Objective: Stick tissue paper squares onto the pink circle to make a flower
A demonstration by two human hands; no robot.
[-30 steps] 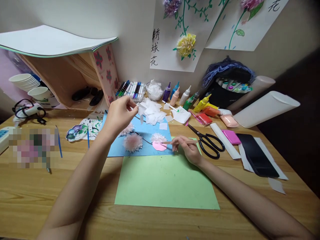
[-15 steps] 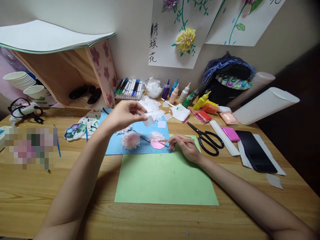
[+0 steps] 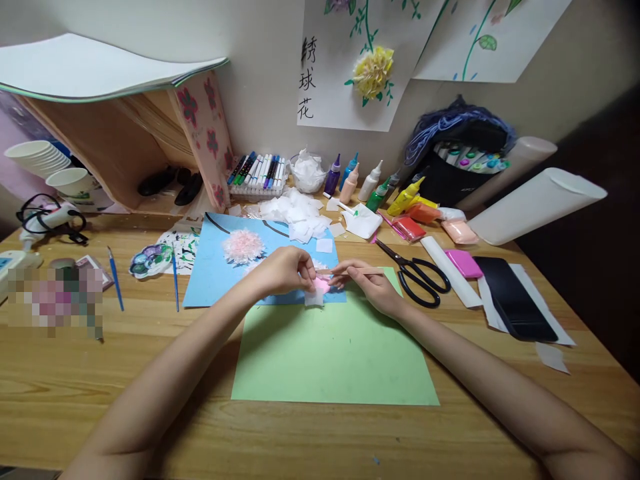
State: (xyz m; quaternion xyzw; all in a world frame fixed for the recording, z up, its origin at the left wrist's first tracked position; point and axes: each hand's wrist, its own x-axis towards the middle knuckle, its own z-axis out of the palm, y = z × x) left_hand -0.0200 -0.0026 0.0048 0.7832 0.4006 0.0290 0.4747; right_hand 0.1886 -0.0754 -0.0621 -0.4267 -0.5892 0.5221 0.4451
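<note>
My left hand (image 3: 290, 270) pinches a small square of white tissue paper (image 3: 314, 297) over the front edge of the blue sheet (image 3: 205, 273). Just behind the square lies a flat pink clay piece (image 3: 323, 285). In my right hand (image 3: 367, 283) is a thin wooden stick (image 3: 363, 271), lying level with its tip by the left fingertips. A fluffy pink-and-white paper flower (image 3: 243, 247) rests on the blue sheet; another flower is mostly hidden behind my left hand. Below both hands is a light green sheet (image 3: 335, 353).
Loose tissue squares (image 3: 297, 212) are heaped at the back of the blue sheet. Black-handled scissors (image 3: 415, 272) lie to the right, near a phone (image 3: 515, 300) and a pink clay packet (image 3: 464, 263). Paint bottles (image 3: 375, 190) and a marker set (image 3: 257, 175) stand along the wall.
My left hand has come down and to the right with the tissue square, from above the sheet to the pink clay. My right hand stays nearly in place with the stick.
</note>
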